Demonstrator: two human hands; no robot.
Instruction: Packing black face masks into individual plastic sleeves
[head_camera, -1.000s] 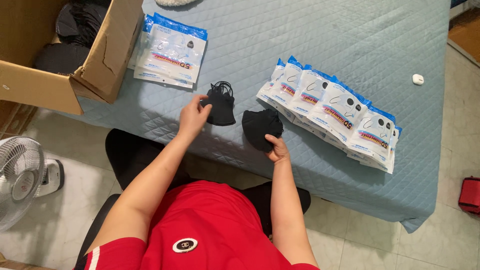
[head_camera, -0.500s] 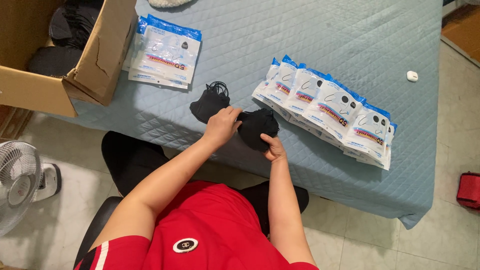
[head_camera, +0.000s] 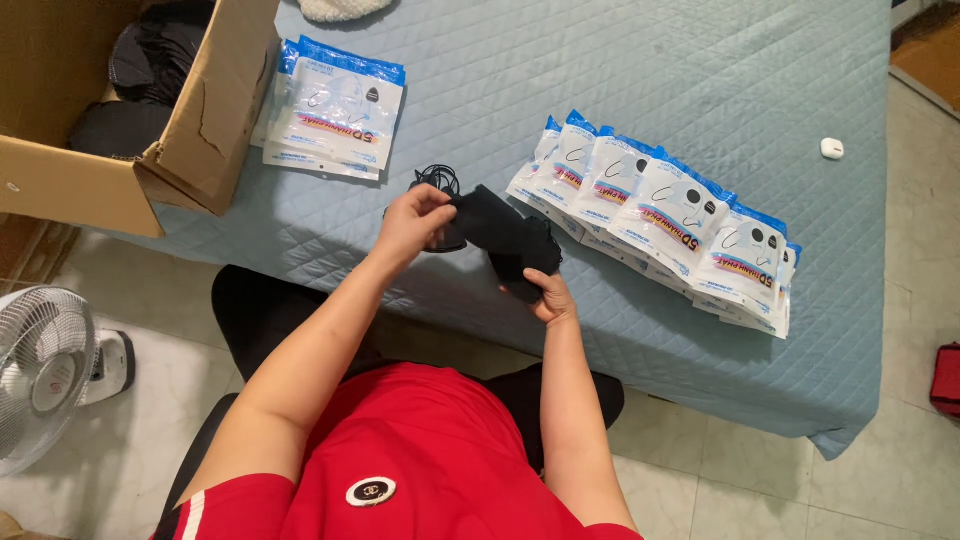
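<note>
Both my hands hold a black face mask (head_camera: 503, 235) just above the near edge of the blue quilted table (head_camera: 640, 70). My left hand (head_camera: 415, 222) pinches its left end. My right hand (head_camera: 550, 296) grips its lower right end. Under the left hand lies another black mask (head_camera: 437, 183) with its ear loops showing. To the right of the held mask, several white-and-blue packets (head_camera: 665, 215) lie in an overlapping row.
A stack of the same packets (head_camera: 335, 110) lies at the table's left. An open cardboard box (head_camera: 120, 95) with dark items stands at far left. A small white object (head_camera: 831, 149) sits far right. A white fan (head_camera: 45, 370) stands on the floor.
My left hand moved right from the mask pile to the mask in my right hand. The mask is lifted and now stretched between both hands.
</note>
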